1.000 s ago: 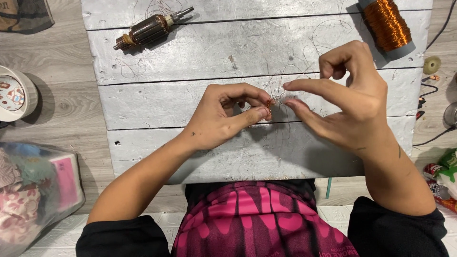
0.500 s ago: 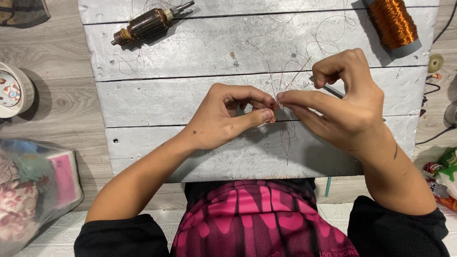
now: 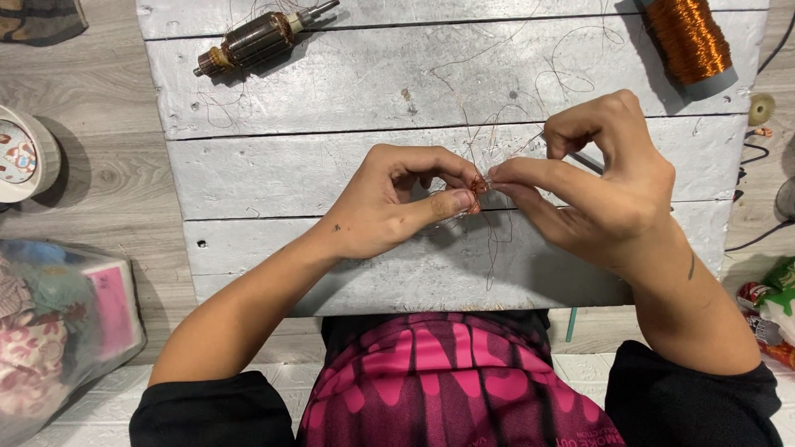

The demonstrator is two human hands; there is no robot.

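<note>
My left hand (image 3: 396, 199) pinches a small bundle of copper wire (image 3: 474, 194) between thumb and forefinger over the white plank board (image 3: 315, 91). My right hand (image 3: 600, 178) meets it from the right, fingertips closed on the same bundle, with a thin grey tool or wire end sticking out behind its fingers. Fine loose wire strands trail across the board around both hands.
A brown motor armature (image 3: 252, 41) lies at the board's top left. A spool of copper wire (image 3: 689, 37) stands at the top right. A round cup (image 3: 23, 157) and a clear bag of cloth (image 3: 54, 319) sit on the floor at left; packets (image 3: 774, 310) at right.
My right hand has moved left and curled in until its fingertips meet my left hand at the wire bundle. The left hand has stayed put.
</note>
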